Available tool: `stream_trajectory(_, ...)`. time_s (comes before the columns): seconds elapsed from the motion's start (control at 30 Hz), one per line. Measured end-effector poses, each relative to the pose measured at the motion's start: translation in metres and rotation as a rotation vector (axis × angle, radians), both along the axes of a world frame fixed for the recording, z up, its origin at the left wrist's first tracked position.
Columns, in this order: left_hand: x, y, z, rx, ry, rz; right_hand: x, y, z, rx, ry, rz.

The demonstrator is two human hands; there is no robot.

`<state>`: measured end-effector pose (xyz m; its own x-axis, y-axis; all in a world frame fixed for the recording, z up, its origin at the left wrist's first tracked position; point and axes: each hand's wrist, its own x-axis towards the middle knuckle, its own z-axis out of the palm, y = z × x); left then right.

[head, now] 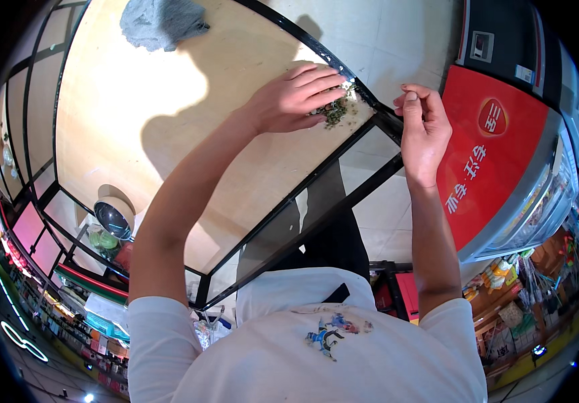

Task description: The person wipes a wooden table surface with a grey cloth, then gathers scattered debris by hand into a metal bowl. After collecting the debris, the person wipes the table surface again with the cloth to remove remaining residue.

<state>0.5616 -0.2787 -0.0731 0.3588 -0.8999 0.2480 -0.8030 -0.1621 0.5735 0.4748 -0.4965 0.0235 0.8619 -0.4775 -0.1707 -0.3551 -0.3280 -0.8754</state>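
Note:
A small heap of green and brown crumbs [336, 112] lies at the corner of a pale tabletop [249, 186] edged with a black frame. My left hand [302, 98] rests palm down over it, fingers a little spread, its fingertips by the frame and covering part of the heap. To the right, past the table's corner, my right hand [426, 123] hangs above the floor with curled fingers, the thumb against the index finger. Nothing shows inside it. Farther along the tabletop lies a crumpled grey cloth [162, 24], apart from both hands.
Close on the right stands a red and black freezer [496, 136] bearing writing. A round metal vessel [114, 220] sits near the left table edge, with a green item in clear plastic [103, 241] below it. Pale floor tiles [405, 35] lie beyond the table.

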Motion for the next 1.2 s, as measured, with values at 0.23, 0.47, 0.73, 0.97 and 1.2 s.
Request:
stream_trajectory(0.23, -0.01, -0.033, -0.009, 0.035, 0.005, -0.008, 0.001, 0.0, 0.0, -0.023, 0.015, 0.011)
stream_trajectory(0.47, -0.012, 0.022, -0.001, 0.064, 0.054, 0.176, -0.001, -0.001, -0.001, -0.008, -0.006, -0.011)
stream_trajectory(0.73, -0.039, -0.016, -0.018, -0.126, 0.057, 0.47, 0.001, 0.003, 0.002, 0.012, 0.02, -0.015)
stream_trajectory(0.97, -0.066, 0.016, -0.003, -0.183, 0.535, 0.632, 0.001, 0.0, 0.001, -0.001, 0.03, 0.017)
stream_trajectory(1.2, -0.138, 0.18, 0.012, -0.975, 1.412, 1.667, 0.006, 0.014, 0.021, -0.623, -0.182, 0.405)
